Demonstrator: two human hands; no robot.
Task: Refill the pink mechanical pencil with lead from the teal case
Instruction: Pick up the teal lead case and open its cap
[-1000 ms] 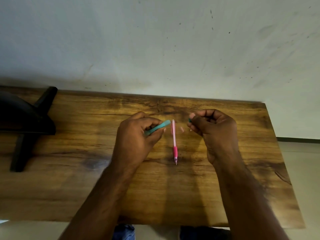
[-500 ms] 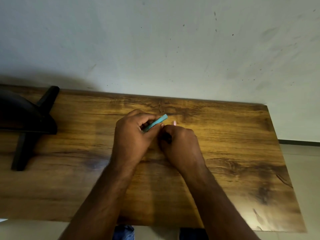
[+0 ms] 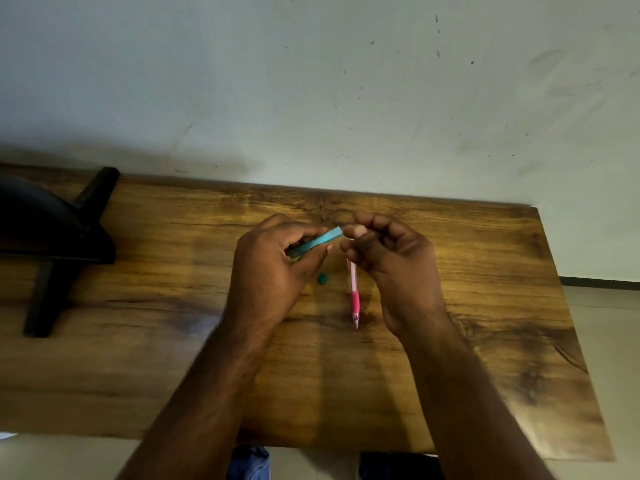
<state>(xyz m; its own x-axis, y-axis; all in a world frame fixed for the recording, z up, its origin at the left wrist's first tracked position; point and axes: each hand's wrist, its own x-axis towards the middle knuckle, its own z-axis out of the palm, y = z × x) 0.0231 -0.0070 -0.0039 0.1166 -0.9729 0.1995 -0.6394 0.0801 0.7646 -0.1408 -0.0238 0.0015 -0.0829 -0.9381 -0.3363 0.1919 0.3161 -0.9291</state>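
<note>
Left hand (image 3: 273, 268) grips the teal case (image 3: 317, 241), fingers and thumb curled round its lower part; the case is held above the table (image 3: 485, 306), tilted, free end pointing up and right toward the right hand (image 3: 388, 258). Right hand is raised just beside that end, fingertips (image 3: 356, 232) bunched together near the case mouth, other fingers curled; can't tell if it pinches a lead, too small and blurred to see. The two hands are nearly touching at the case tip. Pink pencil (image 3: 354, 296) lies flat on the table, mid-surface, nearer the back edge than the front, roughly square to the front edge, tip toward the person, darker pink grip near the tip; its far end is hidden under the right hand. Neither hand is on it. Small teal cap (image 3: 322, 278) lies on the table just left of the pencil, below the left hand's fingers, apart from both. Black stand (image 3: 62, 244) sits at the table's left end, near the back edge. Wall (image 3: 311, 81) behind the table.
</note>
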